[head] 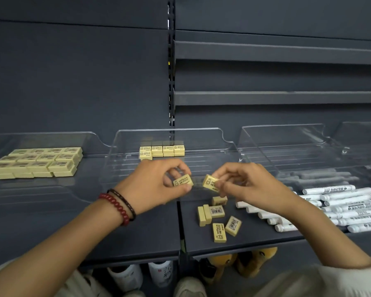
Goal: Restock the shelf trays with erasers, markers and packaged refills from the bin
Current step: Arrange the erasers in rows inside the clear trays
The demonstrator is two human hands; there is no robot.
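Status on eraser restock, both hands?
Left hand pinches an eraser; right hand pinches a second eraser. Middle tray partly filled. Loose erasers wait on shelf; nothing blocking.

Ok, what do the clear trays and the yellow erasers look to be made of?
Trays: clear rigid plastic, glossy; the shelf shows through and rims catch light. Erasers: likely rubber or vinyl, matte pale yellow, opaque, with printed faces; softness cannot be judged.

dark shelf: clear trays, loose erasers, white markers.
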